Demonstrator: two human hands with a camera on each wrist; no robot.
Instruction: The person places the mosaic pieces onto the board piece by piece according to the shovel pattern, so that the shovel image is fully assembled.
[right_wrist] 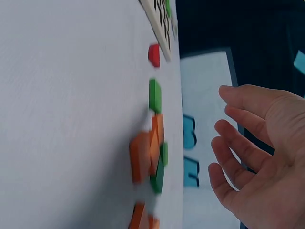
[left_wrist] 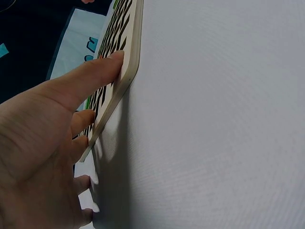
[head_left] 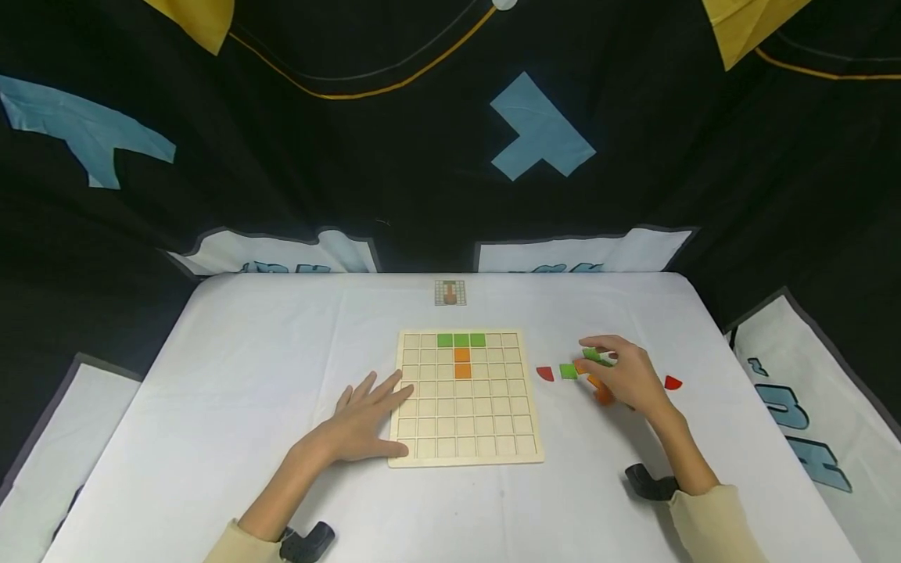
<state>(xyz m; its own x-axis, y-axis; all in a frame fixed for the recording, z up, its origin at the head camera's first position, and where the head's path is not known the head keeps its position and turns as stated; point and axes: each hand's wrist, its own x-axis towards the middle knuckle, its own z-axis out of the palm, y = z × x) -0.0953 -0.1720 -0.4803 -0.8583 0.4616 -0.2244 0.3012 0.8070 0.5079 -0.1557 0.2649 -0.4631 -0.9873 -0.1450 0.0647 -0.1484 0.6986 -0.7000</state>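
A pale wooden grid board (head_left: pixel 464 428) lies on the white cloth. Three green squares (head_left: pixel 461 340) fill part of its top row, with two orange squares (head_left: pixel 461 363) below the middle one. My left hand (head_left: pixel 359 426) rests at the board's left edge, fingers spread; in the left wrist view its thumb (left_wrist: pixel 102 71) touches the board's corner. To the right, my right hand (head_left: pixel 629 377) hovers over a loose cluster of green and orange pieces (right_wrist: pixel 140 155). Its fingers are loosely bent and hold nothing. The hand partly hides these pieces in the head view.
A red rounded piece (head_left: pixel 545 374) and a loose green square (head_left: pixel 568 371) lie between the board and the right hand. Another red piece (head_left: pixel 673 383) is right of that hand. Beyond the board lies a small picture card (head_left: pixel 450 293) with a grid pattern.
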